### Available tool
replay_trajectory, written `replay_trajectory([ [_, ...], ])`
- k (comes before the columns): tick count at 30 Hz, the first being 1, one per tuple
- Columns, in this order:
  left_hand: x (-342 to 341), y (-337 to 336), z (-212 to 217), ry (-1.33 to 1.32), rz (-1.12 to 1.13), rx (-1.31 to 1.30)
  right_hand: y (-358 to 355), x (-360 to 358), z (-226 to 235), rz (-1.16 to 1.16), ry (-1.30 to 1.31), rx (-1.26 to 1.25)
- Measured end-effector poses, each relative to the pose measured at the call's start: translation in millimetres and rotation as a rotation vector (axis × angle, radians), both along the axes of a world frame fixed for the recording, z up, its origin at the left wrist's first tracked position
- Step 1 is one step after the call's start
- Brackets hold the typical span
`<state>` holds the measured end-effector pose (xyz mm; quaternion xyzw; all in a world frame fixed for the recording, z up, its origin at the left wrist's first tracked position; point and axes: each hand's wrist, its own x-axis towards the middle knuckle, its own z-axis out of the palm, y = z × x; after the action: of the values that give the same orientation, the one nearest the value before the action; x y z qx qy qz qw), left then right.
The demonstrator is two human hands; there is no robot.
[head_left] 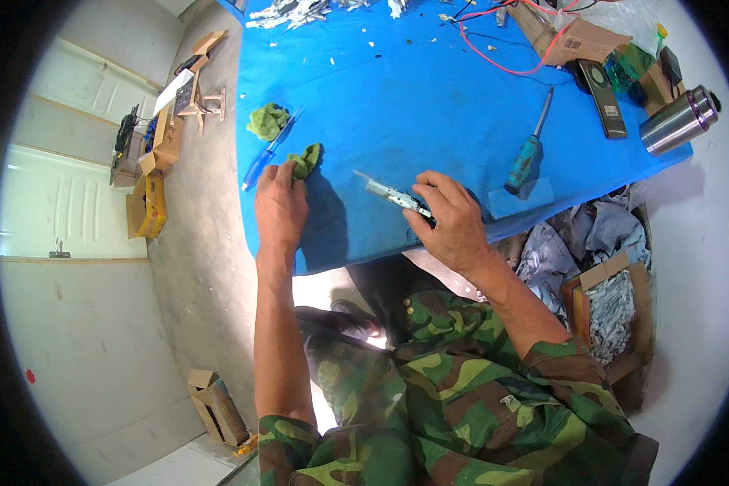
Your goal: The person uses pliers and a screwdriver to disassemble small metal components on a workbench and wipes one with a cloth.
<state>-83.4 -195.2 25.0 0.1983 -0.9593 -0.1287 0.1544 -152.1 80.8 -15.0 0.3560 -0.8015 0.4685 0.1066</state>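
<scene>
My left hand (pixel 282 204) is closed on a small green cloth (pixel 306 162) near the left edge of the blue-covered table (pixel 381 113). Just beyond it lie a second crumpled green cloth (pixel 268 121) and a slim blue-handled tool with a thin pointed end (pixel 259 164). Between the thumb and fingers of my right hand (pixel 454 219) is a slim white-and-black part (pixel 390 193) with a clear thin end pointing left. It is held just above the table; its exact kind I cannot make out. To the right rests a screwdriver (pixel 525 162) with a teal handle.
At the right stand a steel flask (pixel 679 121), a dark flat device (pixel 603 97) and an open carton (pixel 583 40) beside a red wire (pixel 494 65). Silvery scraps (pixel 296 12) lie at the far edge. Below right, a box (pixel 616 316) holds more scraps.
</scene>
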Motion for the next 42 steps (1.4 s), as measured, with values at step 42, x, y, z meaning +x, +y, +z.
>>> replay_trajectory([
  [42,2,152,-3,0.294,-0.226,0.213,2,-8,-11,0.064,0.066,-0.061],
])
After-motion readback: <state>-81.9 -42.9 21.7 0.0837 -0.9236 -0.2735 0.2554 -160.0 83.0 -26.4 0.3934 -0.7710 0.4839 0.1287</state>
